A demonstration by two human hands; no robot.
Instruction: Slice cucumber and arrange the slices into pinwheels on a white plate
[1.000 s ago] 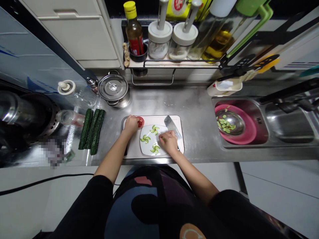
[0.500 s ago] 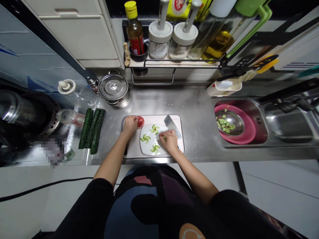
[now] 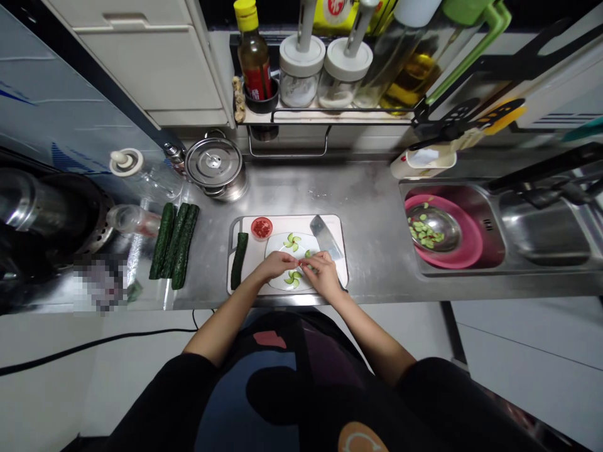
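Note:
A white plate [image 3: 274,247] with pinwheels of green cucumber slices [image 3: 291,242] sits on a white cutting board [image 3: 292,225]. My left hand [image 3: 276,265] and my right hand [image 3: 323,273] meet over the plate's middle, fingertips pinched together; what they hold is too small to name. A red tomato half [image 3: 262,228] lies at the board's back left. A cucumber piece [image 3: 239,260] lies along the board's left edge. A cleaver [image 3: 325,236] rests on the board's right side.
Three whole cucumbers [image 3: 174,247] lie left of the board beside a glass bottle [image 3: 132,221]. A lidded steel pot [image 3: 215,168] stands behind. The sink [image 3: 527,263] at right holds a pink basin [image 3: 466,251] and steel bowl [image 3: 433,229]. A condiment rack [image 3: 325,116] hangs above.
My left hand left the tomato half at the back of the board and came to the plate's middle beside my right hand. The cucumber piece on the board's left edge is now uncovered.

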